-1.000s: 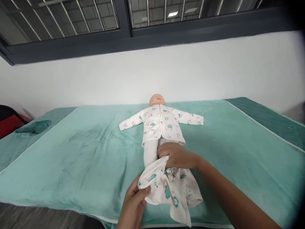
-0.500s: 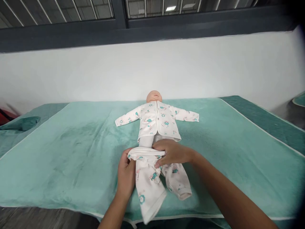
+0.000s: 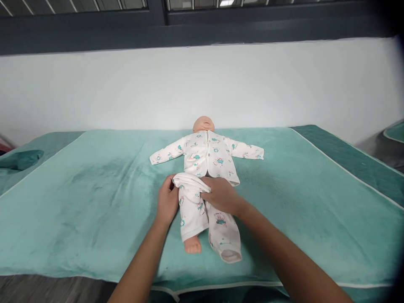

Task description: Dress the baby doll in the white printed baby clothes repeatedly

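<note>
A baby doll (image 3: pixel 203 124) lies on its back on a teal blanket (image 3: pixel 94 202), arms spread, wearing a white printed shirt (image 3: pixel 206 156). Matching white printed trousers (image 3: pixel 202 219) cover its legs. One bare foot (image 3: pixel 192 245) sticks out of the left trouser leg. My left hand (image 3: pixel 167 200) grips the waistband at the doll's left hip. My right hand (image 3: pixel 221 194) grips the waistband at the other side, just below the shirt hem. Both hands are closed on the cloth.
The blanket covers a wide table against a white wall (image 3: pixel 126 88), under a dark window frame (image 3: pixel 189 29). A folded dark teal cloth (image 3: pixel 19 160) lies at the far left. Darker teal bedding (image 3: pixel 353 155) lies to the right. The table's front edge (image 3: pixel 240 286) runs just below the doll's feet.
Both hands have drawn the trousers up the doll's legs from the feet to the waist. A bare foot now shows at one trouser leg's end.
</note>
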### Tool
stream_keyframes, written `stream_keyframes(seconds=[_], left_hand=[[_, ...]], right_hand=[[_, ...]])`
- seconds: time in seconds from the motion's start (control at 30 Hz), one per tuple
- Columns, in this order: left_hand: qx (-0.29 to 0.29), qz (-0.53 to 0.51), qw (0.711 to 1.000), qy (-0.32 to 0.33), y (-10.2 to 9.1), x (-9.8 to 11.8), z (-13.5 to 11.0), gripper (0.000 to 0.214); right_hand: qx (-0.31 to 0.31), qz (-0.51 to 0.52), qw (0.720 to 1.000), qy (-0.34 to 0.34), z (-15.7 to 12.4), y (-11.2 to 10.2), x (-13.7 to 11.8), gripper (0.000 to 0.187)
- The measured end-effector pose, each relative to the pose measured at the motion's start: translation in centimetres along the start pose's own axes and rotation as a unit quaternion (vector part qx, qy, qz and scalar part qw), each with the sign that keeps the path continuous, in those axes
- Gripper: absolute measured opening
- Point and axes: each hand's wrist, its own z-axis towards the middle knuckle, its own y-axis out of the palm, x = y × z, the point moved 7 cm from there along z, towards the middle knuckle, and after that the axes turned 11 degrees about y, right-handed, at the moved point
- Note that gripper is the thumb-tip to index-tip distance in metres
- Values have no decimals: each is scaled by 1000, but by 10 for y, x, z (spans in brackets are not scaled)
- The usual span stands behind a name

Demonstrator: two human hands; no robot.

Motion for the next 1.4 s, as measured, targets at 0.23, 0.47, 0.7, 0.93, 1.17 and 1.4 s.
stream_keyframes(seconds=[0.23, 0.47, 0.7, 0.93, 1.17, 1.4], left_hand=[[-43, -64, 997, -4, -7, -1, -18, 27], [-55, -171, 984, -21, -10, 6, -13, 50], [-163, 63, 983, 50, 14, 49, 28, 38], [-286, 408, 840, 216, 54, 88, 29, 35], [-208, 327, 895, 222, 41, 88, 34, 18], [147, -6, 987, -62, -56, 8, 43, 24]], right_hand=[[118, 74, 990, 29, -19, -7, 5, 16], [229, 279, 932, 32, -54, -21, 48, 18], [340, 11, 940, -13, -52, -50, 46, 31], [197, -253, 947, 3, 1, -44, -6, 6], [175, 66, 981, 42, 11, -56, 13, 12], [347, 407, 810, 239, -54, -99, 154, 27]])
